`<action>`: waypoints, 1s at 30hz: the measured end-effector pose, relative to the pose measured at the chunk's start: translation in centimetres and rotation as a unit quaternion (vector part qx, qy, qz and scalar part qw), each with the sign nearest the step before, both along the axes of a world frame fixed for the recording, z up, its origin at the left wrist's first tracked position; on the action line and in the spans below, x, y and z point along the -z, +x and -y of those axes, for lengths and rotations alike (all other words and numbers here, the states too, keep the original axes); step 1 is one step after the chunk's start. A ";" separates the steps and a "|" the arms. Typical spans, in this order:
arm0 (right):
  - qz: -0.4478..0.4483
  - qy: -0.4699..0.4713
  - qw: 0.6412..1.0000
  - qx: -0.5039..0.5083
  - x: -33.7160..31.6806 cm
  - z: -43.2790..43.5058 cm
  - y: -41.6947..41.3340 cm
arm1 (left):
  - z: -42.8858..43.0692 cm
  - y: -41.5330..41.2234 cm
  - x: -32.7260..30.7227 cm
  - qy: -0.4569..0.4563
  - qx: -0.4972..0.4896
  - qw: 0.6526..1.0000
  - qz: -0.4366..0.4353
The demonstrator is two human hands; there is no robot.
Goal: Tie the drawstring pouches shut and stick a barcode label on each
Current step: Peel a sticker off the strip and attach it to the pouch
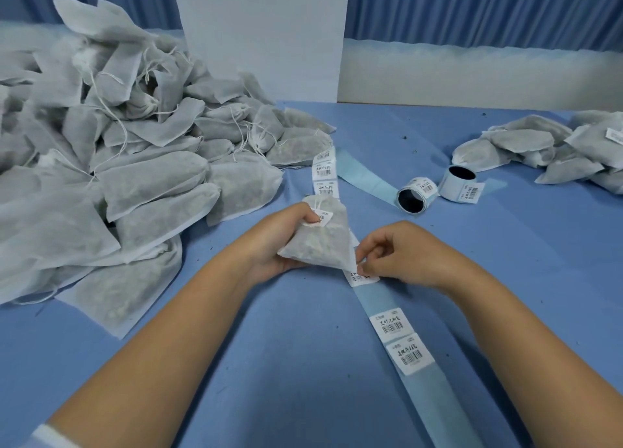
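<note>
My left hand (286,235) grips a white filled drawstring pouch (320,242) above the blue table, thumb near its tied neck, where a small barcode label (323,219) is stuck. My right hand (397,252) pinches the edge of another barcode label (362,278) on the light-blue backing strip (414,373), just under the pouch's lower corner. Two more labels (401,341) sit further down the strip toward me. The strip runs under the pouch and continues beyond it with several labels (324,171).
A large heap of white pouches (111,150) fills the left side of the table. A smaller pile of pouches (553,150) lies at the far right. Two label rolls (435,191) stand beyond my hands. A white board (263,32) stands at the back.
</note>
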State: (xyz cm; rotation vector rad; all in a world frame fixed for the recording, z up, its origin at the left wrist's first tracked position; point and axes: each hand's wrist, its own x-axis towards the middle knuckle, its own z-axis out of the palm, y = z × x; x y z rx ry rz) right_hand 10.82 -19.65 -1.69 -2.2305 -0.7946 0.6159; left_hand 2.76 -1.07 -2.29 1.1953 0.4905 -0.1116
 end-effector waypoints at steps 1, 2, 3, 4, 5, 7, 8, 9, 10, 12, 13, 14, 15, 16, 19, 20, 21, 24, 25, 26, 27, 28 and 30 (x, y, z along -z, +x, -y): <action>0.017 -0.005 1.000 0.000 0.1 0.0 0.0 | 0.0 0.0 0.0 -0.005 -0.001 1.000 0.001; 0.030 -0.009 0.999 -0.001 0.1 0.0 0.0 | -0.1 0.0 0.0 -0.012 -0.002 1.000 0.003; 0.040 -0.011 0.999 -0.003 0.1 0.1 0.0 | -0.2 0.0 0.1 -0.015 -0.002 1.000 0.005; 0.046 -0.013 0.999 -0.006 0.1 0.1 0.0 | -0.2 0.1 0.1 -0.011 -0.002 1.000 0.004; 0.051 -0.017 0.999 -0.009 0.0 0.2 0.1 | -0.3 0.1 0.2 0.000 -0.002 1.000 0.003; 0.058 -0.032 0.998 -0.013 -0.2 0.2 0.2 | -0.3 0.0 0.3 0.020 -0.003 1.000 0.004; 0.061 -0.038 0.997 -0.017 -0.3 0.1 0.2 | -0.2 0.0 0.3 0.023 -0.005 1.000 0.006; 0.064 -0.043 0.997 -0.020 -0.3 0.1 0.3 | -0.3 0.0 0.4 0.026 -0.005 1.000 0.010; 0.066 -0.045 0.997 -0.023 -0.4 0.1 0.4 | -0.3 0.0 0.4 0.031 -0.004 0.999 0.015; 0.062 -0.043 0.997 -0.026 -0.4 0.3 0.5 | -0.3 0.1 0.5 0.044 0.002 0.998 0.035; 0.053 -0.037 0.998 -0.024 -0.4 0.5 0.5 | -0.3 0.1 0.5 0.046 0.004 0.998 0.047; 0.044 -0.030 0.998 -0.022 -0.5 0.8 0.6 | -0.4 0.1 0.4 0.045 0.008 0.997 0.060; 0.037 -0.027 0.999 -0.019 -0.6 1.0 0.7 | -0.3 0.0 0.3 0.047 0.011 0.996 0.074; 0.032 -0.029 0.999 -0.020 -0.7 1.2 0.8 | -0.2 -0.1 0.2 0.054 0.015 0.995 0.087; 0.050 -0.022 0.998 -0.015 -0.6 1.1 0.8 | 0.2 -0.3 0.0 0.093 0.019 0.989 0.118; 0.056 0.015 0.998 0.016 -0.5 0.8 0.8 | 0.5 -0.4 -0.1 0.100 0.021 0.987 0.127; 0.042 0.069 0.995 0.063 -0.4 0.4 0.6 | 0.7 -0.4 -0.2 0.102 0.024 0.985 0.136; -0.129 0.214 0.956 0.153 -0.8 -0.5 0.0 | 1.3 -0.4 -0.6 0.084 0.020 0.983 0.163; -0.193 0.248 0.936 0.155 -1.0 -0.7 -0.2 | 1.3 -0.4 -0.6 0.081 0.012 0.982 0.171; -0.239 0.276 0.918 0.152 -1.2 -0.9 -0.3 | 1.3 -0.4 -0.6 0.080 0.003 0.981 0.175; -0.253 0.293 0.910 0.147 -1.3 -0.9 -0.4 | 1.3 -0.5 -0.6 0.080 -0.006 0.981 0.178; -0.233 0.297 0.915 0.144 -1.2 -1.0 -0.5 | 1.3 -0.5 -0.6 0.080 -0.009 0.980 0.180; -0.161 0.291 0.932 0.146 -0.8 -1.0 -0.7 | 1.5 -0.5 -0.7 0.076 -0.004 0.981 0.180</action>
